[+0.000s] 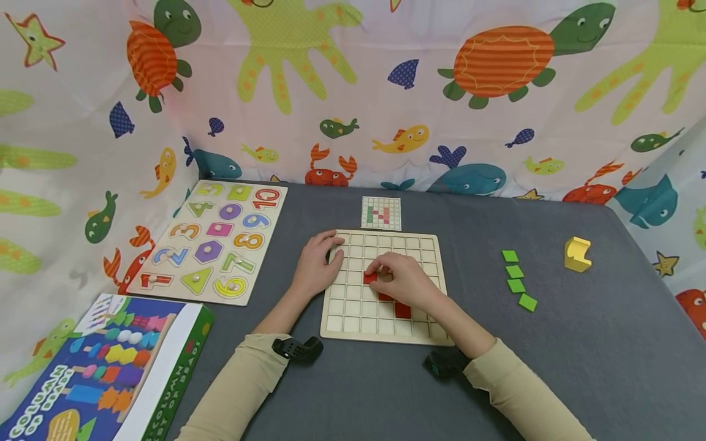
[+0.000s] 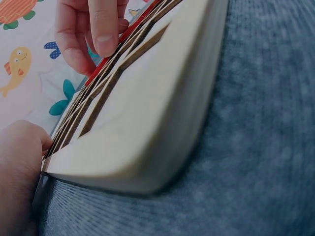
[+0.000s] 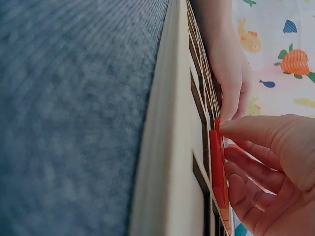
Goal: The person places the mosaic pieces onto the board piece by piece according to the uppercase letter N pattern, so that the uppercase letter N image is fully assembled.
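Observation:
A wooden grid board (image 1: 353,324) lies flat on the table. My left hand (image 1: 316,263) rests at its upper left corner, thumb and fingertips on the edge. Over the middle of the grid, my right hand (image 1: 405,278) pinches a red square tile (image 1: 368,278) between thumb and fingers, right at a cell. Two other red tiles (image 1: 403,311) sit in cells below and to the right, partly covered by this hand. The right wrist view shows the thumb and fingers close against red tiles (image 3: 216,167) in the grid.
A small pattern card (image 1: 381,213) lies behind the board. Several green tiles (image 1: 516,286) and a yellow block (image 1: 577,255) lie to the right. On the left are a number puzzle board (image 1: 212,242) and a colourful box (image 1: 110,367).

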Demonstrator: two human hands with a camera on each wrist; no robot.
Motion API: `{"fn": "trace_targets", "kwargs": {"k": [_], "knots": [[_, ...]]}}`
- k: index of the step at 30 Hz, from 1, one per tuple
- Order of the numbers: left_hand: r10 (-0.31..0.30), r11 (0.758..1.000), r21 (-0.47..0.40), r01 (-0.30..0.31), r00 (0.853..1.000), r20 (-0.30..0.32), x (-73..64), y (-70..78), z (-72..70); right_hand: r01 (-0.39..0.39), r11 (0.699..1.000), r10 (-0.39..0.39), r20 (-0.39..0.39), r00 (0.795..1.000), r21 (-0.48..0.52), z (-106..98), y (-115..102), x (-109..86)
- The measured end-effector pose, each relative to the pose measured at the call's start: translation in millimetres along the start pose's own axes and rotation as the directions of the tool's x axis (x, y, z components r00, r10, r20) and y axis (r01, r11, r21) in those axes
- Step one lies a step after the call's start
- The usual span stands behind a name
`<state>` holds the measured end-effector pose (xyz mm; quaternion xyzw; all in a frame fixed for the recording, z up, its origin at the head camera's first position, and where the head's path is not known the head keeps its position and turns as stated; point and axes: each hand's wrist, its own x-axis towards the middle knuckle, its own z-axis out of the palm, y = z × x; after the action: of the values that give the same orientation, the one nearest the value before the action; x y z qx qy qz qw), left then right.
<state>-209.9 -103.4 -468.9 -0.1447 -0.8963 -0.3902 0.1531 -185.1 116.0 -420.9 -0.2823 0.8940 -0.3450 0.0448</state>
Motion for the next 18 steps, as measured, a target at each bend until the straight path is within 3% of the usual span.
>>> {"fn": "trace_targets", "kwargs": {"k": [10, 18], "knots": [[0.007, 1.000, -0.018, -0.007, 1.000, -0.001, -0.2, 1.8, 1.0, -0.046, 0.998, 0.049, -0.073, 0.996, 0.050, -14.2, 9.8, -13.0], [-0.001, 0.999, -0.034, 0.001, 1.000, -0.008, -0.5, -0.5, -0.1, -0.152, 0.988, 0.155, -0.150, 0.977, 0.025, -48.5, 45.5, -32.5]]}}
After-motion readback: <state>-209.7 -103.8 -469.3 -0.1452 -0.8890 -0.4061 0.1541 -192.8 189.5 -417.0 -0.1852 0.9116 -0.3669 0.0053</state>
